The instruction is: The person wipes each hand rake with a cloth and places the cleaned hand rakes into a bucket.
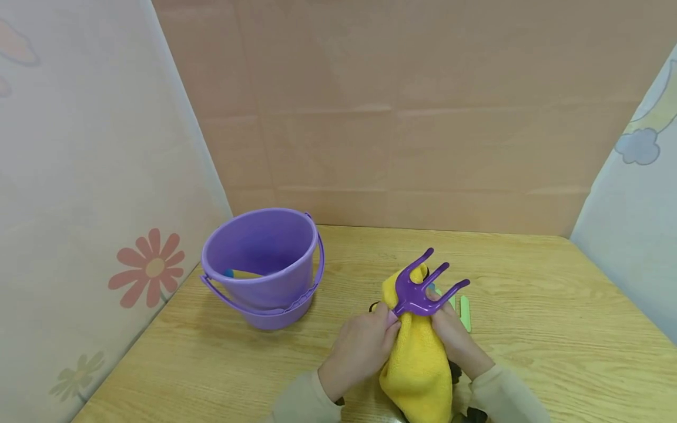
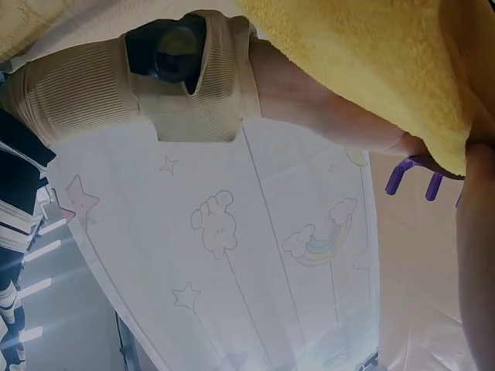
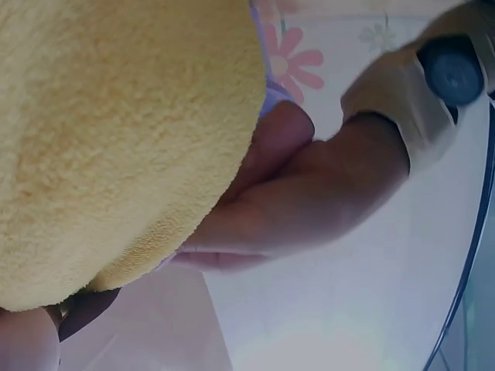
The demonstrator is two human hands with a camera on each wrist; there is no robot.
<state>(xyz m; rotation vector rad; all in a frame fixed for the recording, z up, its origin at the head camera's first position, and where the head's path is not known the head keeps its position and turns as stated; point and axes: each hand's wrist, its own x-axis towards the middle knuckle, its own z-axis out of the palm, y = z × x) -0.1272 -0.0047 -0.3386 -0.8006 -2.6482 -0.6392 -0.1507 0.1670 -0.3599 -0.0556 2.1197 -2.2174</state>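
My left hand (image 1: 359,343) grips the lighter purple handle of a toy hand rake (image 1: 415,296). The rake's three dark purple tines point up and away to the right. A fuzzy yellow cloth (image 1: 420,367) is bunched behind the rake head and hangs down between both forearms. On the other side, my right hand (image 1: 456,338) holds the cloth up against the rake head near the right tine, its fingertips mostly hidden. In the right wrist view the cloth (image 3: 116,139) fills the left half, with my left hand (image 3: 271,201) beside it.
A purple bucket (image 1: 288,294) with its handle down stands at the left, a yellow and blue thing (image 1: 245,274) inside. Light green strips (image 1: 465,314) lie on the wooden table (image 1: 555,329) just beyond the right hand. Printed panels (image 1: 95,147) close in the sides.
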